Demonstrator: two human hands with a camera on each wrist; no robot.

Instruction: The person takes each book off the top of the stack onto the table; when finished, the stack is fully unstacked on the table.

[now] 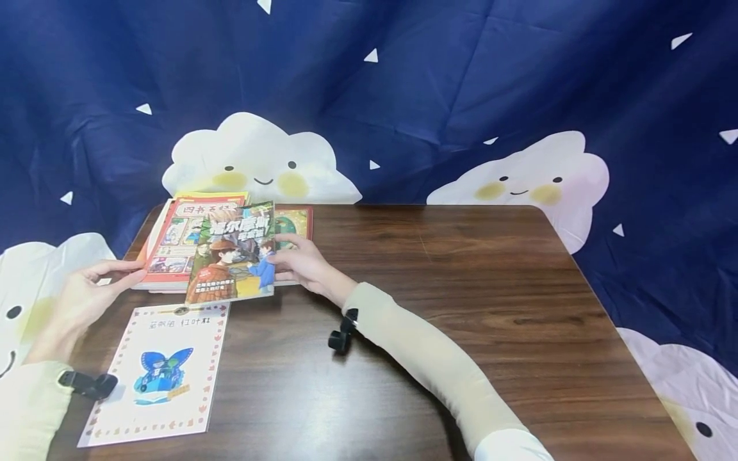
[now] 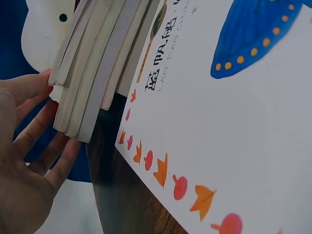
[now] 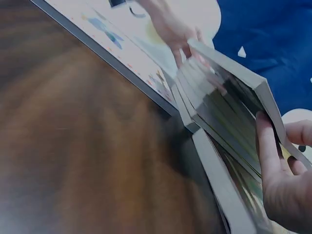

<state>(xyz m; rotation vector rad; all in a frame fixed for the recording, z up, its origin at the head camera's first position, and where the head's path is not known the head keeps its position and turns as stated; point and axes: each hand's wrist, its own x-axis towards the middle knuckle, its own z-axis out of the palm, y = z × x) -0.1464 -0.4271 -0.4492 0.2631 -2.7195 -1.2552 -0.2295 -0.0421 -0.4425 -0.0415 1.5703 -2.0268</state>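
My right hand [image 1: 302, 261] pinches the right edge of a comic-covered book [image 1: 236, 256], its thumb on one face and its fingers on the other. In the right wrist view this book [image 3: 234, 68] is tilted above the others. At the stack's left side, my left hand [image 1: 86, 298] touches the edge near a red-covered book [image 1: 173, 250] with extended fingers. The left wrist view shows that hand [image 2: 29, 146] against the ends of several stacked books [image 2: 92, 73]. A green-and-red book [image 1: 294, 225] lies partly hidden behind my right hand.
A white book with a blue butterfly picture [image 1: 161, 378] lies nearest me on the left of the brown wooden table [image 1: 415, 320]. Behind the table hangs a dark blue cloth [image 1: 403, 96] with smiling clouds. Each wrist wears a black camera.
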